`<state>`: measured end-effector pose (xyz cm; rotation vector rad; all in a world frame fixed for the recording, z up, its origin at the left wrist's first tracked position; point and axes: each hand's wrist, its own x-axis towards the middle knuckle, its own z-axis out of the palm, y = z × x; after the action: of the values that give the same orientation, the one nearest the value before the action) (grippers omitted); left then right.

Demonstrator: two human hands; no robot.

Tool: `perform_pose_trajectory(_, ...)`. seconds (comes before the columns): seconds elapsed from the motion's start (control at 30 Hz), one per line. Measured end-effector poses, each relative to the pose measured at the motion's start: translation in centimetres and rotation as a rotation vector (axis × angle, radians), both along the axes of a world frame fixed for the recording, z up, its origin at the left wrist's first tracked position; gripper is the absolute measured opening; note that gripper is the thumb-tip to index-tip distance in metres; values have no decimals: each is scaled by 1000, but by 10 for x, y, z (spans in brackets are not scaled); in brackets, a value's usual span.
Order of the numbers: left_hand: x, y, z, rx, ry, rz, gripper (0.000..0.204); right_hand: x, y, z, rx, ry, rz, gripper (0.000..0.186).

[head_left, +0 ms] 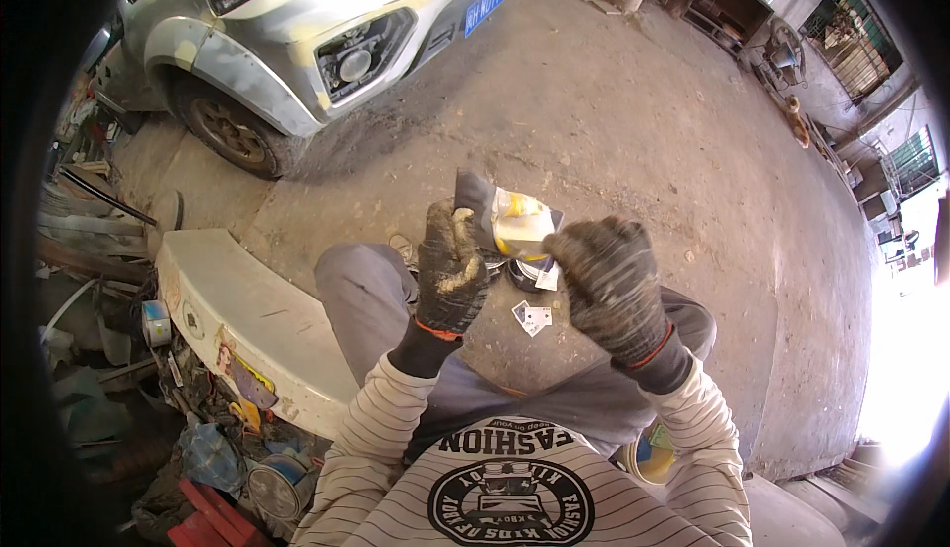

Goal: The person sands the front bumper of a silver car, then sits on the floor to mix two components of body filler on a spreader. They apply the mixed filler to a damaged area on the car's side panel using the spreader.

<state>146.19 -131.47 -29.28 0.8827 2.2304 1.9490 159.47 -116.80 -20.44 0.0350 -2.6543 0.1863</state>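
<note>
My left hand (450, 270), in a dark, putty-stained glove, is closed on a dark flat board (475, 200) with pale cream and yellow paste (522, 220) on it. My right hand (614, 290), gloved and slightly blurred, is closed at the board's right edge; what its fingers hold is unclear. Below the board a round black tin (522, 276) stands on the floor, partly hidden, with a white card (546, 280) at its right side. Several playing cards (531, 317) lie on the floor between my knees.
A car (287, 42) with patched bodywork stands ahead left. A white curved panel (228, 299) lies beside my left leg, with mixed scrap and cans (272, 488) farther left. A concrete floor (712, 171) stretches ahead; furniture (727, 12) lines the right wall.
</note>
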Motion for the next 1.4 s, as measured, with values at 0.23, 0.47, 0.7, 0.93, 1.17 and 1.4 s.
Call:
perform_pose_trajectory(0.23,1,5,11,75,90,-23,26,-6,-4,-6,90,74,54,41)
perform_pose_trajectory(0.47,-5,-2,12,161,-11,-119,28,-6,30,7,-674,-39,98,43)
perform_pose_trajectory(0.7,-15,-10,2,-128,825,248,33,1,41,9,-228,104,-7,26)
perform_pose_trajectory(0.93,3,-6,17,-1,439,222,20,8,11,-52,-1097,36,-219,22)
perform_pose_trajectory(1.17,18,-4,36,-25,443,-103,24,0,15,-67,-848,-242,-211,22)
perform_pose_trajectory(1.4,21,-15,27,-127,244,-267,26,-12,22,-43,-1237,112,-199,23)
